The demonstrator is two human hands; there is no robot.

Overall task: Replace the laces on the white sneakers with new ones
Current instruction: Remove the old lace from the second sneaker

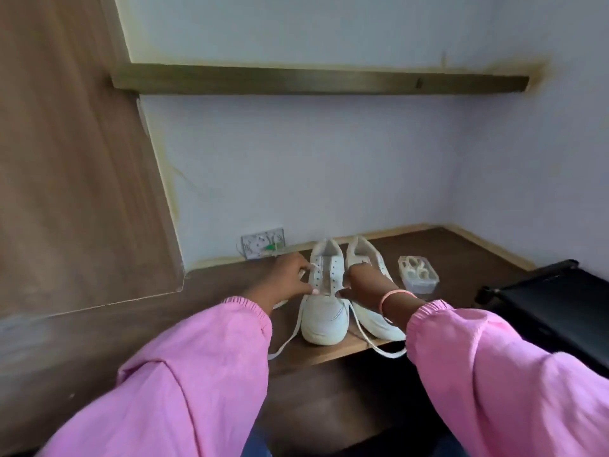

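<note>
Two white sneakers stand side by side on a wooden shelf (329, 352), toes toward me. The left sneaker (324, 319) has most eyelets bare, and a white lace (290, 341) trails from its lowest eyelets over the shelf's front edge on both sides. My left hand (286, 280) pinches the lace at the sneaker's left eyelet row. My right hand (365, 285) grips the sneaker's right eyelet flap and partly hides the right sneaker (372, 318). A clear plastic pack (418, 273) holding coiled new laces lies right of the sneakers.
A wall socket (262, 246) sits on the back wall behind my left hand. A black rack (553, 305) stands at the right. A wooden beam (319, 80) runs across the wall above, and a wooden panel (75, 179) rises at the left.
</note>
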